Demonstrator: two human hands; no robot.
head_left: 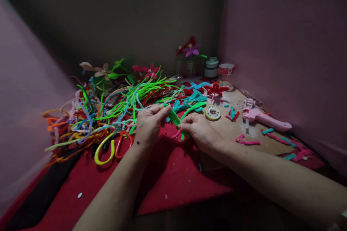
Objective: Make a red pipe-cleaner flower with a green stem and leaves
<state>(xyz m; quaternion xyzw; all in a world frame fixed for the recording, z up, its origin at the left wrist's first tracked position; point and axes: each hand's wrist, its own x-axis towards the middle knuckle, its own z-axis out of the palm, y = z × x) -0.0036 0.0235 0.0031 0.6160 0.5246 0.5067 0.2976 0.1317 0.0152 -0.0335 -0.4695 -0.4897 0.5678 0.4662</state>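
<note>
Two hands [148, 125], one glue gun [271, 120], one purple flower [191, 50]

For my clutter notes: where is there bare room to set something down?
Mostly bare: red cloth between both forearms, specks aside, and in front of the scissors, around a small white disc. Crowded: left side, heaped with fuzzy stems; the board, bearing scraps and a pink tool.

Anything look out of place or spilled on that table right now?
A small white piece lies by itself on the red cloth, away from the pipe cleaner pile. Pink and teal offcuts are scattered untidily around the pink glue gun.
</note>
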